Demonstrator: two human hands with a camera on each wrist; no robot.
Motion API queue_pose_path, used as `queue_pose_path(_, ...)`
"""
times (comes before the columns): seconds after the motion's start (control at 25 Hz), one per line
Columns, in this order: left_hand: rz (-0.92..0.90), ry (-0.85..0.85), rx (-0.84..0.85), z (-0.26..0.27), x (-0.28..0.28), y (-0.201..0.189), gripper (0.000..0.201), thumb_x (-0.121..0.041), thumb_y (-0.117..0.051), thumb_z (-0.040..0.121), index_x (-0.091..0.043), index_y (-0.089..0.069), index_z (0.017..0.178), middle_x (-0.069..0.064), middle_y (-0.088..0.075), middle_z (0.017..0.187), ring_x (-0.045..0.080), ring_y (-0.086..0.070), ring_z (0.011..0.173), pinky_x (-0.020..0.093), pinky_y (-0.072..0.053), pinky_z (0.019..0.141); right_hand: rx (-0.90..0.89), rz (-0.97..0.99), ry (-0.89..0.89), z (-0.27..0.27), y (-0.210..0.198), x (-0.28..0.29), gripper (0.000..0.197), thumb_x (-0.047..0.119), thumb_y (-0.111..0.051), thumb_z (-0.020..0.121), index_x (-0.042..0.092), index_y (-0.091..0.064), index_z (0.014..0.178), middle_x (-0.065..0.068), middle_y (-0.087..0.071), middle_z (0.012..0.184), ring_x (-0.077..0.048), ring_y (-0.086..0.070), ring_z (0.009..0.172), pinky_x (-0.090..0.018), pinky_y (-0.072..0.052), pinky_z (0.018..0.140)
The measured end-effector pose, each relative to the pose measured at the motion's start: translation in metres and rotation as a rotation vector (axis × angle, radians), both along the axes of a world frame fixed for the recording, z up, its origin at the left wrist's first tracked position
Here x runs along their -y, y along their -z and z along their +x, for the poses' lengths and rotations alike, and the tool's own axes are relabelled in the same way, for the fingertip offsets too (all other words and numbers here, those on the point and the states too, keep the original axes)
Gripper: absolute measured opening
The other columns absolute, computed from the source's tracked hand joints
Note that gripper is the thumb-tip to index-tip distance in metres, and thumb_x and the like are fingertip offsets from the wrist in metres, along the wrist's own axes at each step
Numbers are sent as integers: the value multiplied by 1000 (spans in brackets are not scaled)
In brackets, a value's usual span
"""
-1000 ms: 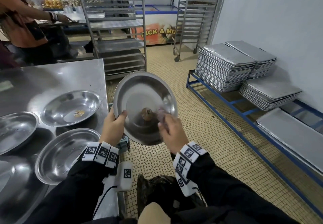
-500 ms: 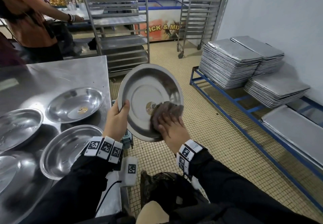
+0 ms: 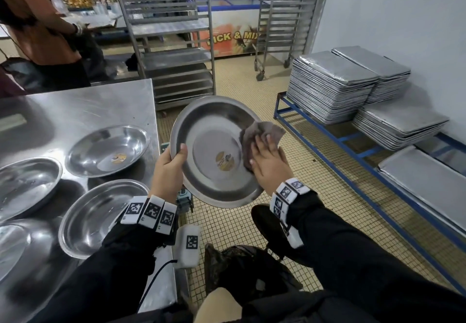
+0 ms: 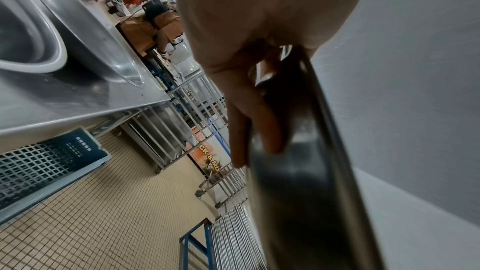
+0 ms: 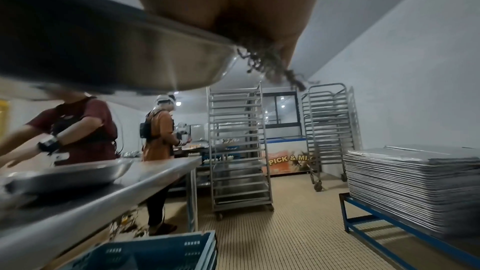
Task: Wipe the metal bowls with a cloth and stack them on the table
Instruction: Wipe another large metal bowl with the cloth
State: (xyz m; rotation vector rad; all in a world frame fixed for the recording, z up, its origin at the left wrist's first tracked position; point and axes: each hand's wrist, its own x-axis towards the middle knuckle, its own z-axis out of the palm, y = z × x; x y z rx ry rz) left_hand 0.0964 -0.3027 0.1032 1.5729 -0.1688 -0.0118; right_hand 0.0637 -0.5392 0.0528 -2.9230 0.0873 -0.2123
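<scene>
I hold a shallow metal bowl tilted toward me, above the floor beside the table. A round sticker sits at its centre. My left hand grips its left rim, thumb inside, fingers behind the bowl. My right hand presses a grey-brown cloth flat against the inner right side, fingers straight. The right wrist view shows the bowl's underside and the cloth's frayed edge. Several other bowls lie on the steel table: one with a sticker, one nearest me.
A blue crate sits under the table edge. Wheeled tray racks stand behind. Stacked baking trays rest on a blue frame at right. Two people work at the far side of the table.
My right hand slid the cloth from the bowl's lower centre up to its right inner side, uncovering the sticker. The left hand kept its grip on the rim.
</scene>
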Motion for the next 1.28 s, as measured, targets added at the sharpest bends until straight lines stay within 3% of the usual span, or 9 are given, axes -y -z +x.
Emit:
queue_pose_path(0.08, -11, 30, -65, 0, -3, 4, 23, -23, -47, 101, -15, -68, 99, -3, -73, 83, 18, -68, 82, 30, -51, 76, 84, 32, -21, 10, -7, 9, 62, 27, -36, 100, 15, -4, 152, -6, 7, 159, -24, -5, 146, -46, -21, 116)
queue_pose_path(0.16, -33, 51, -116, 3, -8, 3, 23, -23, -48, 101, -14, -69, 100, 1, -74, 85, 23, -68, 83, 37, -52, 81, 168, 255, 49, 14, -21, 14, 63, 23, -42, 98, 16, -10, 152, -11, -23, 154, -18, -42, 126, -33, -38, 104)
queue_pose_path(0.28, -90, 56, -140, 4, -10, -3, 22, -22, -48, 101, -14, -69, 102, 5, -73, 88, 25, -67, 83, 41, -52, 83, 223, 554, 202, 12, -39, 17, 44, 19, -51, 95, 15, -42, 138, -6, -63, 112, -21, -61, 99, -22, -44, 80)
queue_pose_path(0.52, -204, -55, -202, 1, 9, -6, 19, -24, -47, 102, -19, -65, 105, 9, -68, 96, 32, -64, 90, 47, -51, 89, 296, 947, 379, 6, -51, 9, 27, 21, -57, 91, 16, -53, 118, 1, -62, 98, -10, -57, 81, -19, -38, 61)
queue_pose_path(0.68, -259, -104, -221, -5, 28, -3, 28, -27, -47, 101, -16, -59, 124, 8, -70, 100, 26, -69, 88, 35, -56, 72, 396, 1117, 526, -5, -49, -4, 25, 14, -54, 92, 14, -50, 117, 4, -56, 91, -8, -56, 77, -15, -36, 54)
queue_pose_path(0.8, -160, 76, -220, 2, 21, 1, 34, -34, -50, 98, -15, -57, 125, 7, -71, 93, 21, -70, 78, 30, -55, 64, 327, 1063, 514, -11, -54, 5, 28, 14, -52, 92, 11, -51, 120, 0, -57, 94, -8, -53, 75, -16, -35, 54)
queue_pose_path(1.0, -301, 374, -238, 10, -4, -4, 46, -40, -34, 100, -8, -61, 118, 12, -69, 94, 28, -68, 83, 42, -58, 76, 116, 882, 331, -19, -84, 19, 9, 17, -51, 95, 19, -50, 103, 10, -51, 82, -5, -50, 73, -15, -32, 55)
queue_pose_path(1.12, -266, 328, -323, 6, -12, -5, 42, -34, -35, 100, -7, -62, 117, 13, -70, 95, 28, -69, 83, 41, -54, 77, 13, 851, 273, -20, -91, 15, 15, 21, -48, 97, 19, -50, 112, 8, -51, 88, 0, -46, 72, -15, -32, 56)
queue_pose_path(1.28, -209, 176, -360, 5, -14, -7, 38, -35, -39, 102, -8, -66, 106, 9, -73, 81, 26, -69, 73, 42, -53, 77, 37, 938, 301, -23, -87, 9, 21, 23, -47, 97, 15, -53, 115, -3, -58, 100, -12, -55, 83, -20, -37, 60)
